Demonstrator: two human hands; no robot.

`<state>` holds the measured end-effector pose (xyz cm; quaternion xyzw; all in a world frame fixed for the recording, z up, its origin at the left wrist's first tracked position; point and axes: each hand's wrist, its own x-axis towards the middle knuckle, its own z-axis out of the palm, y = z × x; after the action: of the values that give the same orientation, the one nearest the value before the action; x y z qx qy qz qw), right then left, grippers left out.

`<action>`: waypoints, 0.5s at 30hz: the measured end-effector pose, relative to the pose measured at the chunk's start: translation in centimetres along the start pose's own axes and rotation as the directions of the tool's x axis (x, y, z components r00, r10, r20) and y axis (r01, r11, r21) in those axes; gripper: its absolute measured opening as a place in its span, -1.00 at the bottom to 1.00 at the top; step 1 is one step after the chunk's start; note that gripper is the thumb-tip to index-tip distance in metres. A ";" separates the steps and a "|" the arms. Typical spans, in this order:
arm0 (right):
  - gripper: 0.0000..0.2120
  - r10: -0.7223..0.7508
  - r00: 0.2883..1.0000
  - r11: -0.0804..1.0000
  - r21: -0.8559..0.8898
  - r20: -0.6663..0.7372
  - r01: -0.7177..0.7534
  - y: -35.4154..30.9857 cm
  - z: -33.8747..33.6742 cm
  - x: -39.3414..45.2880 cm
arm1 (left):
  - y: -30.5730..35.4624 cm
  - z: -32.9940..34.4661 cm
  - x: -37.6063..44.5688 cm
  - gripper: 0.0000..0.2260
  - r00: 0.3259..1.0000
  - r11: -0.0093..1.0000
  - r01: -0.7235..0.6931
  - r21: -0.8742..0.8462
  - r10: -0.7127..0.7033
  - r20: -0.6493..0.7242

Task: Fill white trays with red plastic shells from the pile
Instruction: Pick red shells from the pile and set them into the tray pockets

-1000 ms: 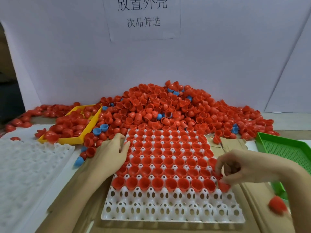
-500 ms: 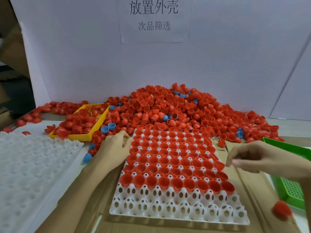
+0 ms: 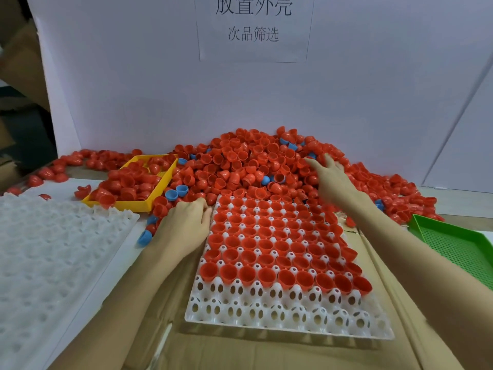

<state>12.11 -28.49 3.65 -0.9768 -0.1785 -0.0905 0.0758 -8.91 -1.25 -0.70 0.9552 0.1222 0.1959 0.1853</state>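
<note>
Two rows at the near edge of the white tray [image 3: 290, 320] stay empty as the right hand [image 3: 329, 177], which a second ago was setting a shell into the row's right-end pocket, has gone out to the pile [image 3: 256, 161] at twelve o'clock. Its fingers lie spread and fairly straight on the red shells [image 3: 234, 156]; whether any shell is caught under them cannot be told. That last filled row now looks complete, so the reach reads as a fetch for the next row.

The left hand [image 3: 184, 225] has stayed at nine o'clock of the tray, fingers together and lightly curled against its left rim, apparently steadying it.

Room is tight at the far edge, where loose shells spill onto the tray's top row. Scattered blue caps [image 3: 176, 192] lie among the red and probably need avoiding. A yellow bin [image 3: 149, 202] sits at ten o'clock, a spare white tray [image 3: 53, 252] at nine, a green tray [image 3: 458, 244] at three. Bare cardboard [image 3: 266, 353] at six o'clock, and between the tray and the green one, leaves the right arm an open path back.
</note>
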 end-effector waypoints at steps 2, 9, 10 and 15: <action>-0.06 0.091 0.995 0.984 -0.154 0.037 -0.084 1.4 0.5 1.2 | -0.1 0.0 0.0 -0.76 1.000 1.000 -0.006 0.019 0.006 -0.004; -0.55 0.008 0.984 0.984 -0.176 -0.180 -0.040 4.2 2.0 1.4 | -0.1 0.0 0.2 -0.76 0.999 0.997 -0.015 0.070 0.018 -0.037; -0.59 -0.007 0.979 0.986 -0.165 -0.203 -0.027 4.1 1.9 1.3 | -0.1 0.0 0.2 -0.76 0.999 0.998 -0.013 0.069 0.016 -0.044; -0.65 -0.079 0.943 0.993 -0.105 -0.323 0.047 4.0 0.9 0.6 | 0.0 -0.1 0.2 -0.76 0.997 0.998 -0.007 0.062 0.012 -0.077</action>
<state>14.26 -31.84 2.43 -0.9446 -0.1903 -0.2620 0.0544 -8.78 -1.11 -0.53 0.9527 0.1307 0.2299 0.1500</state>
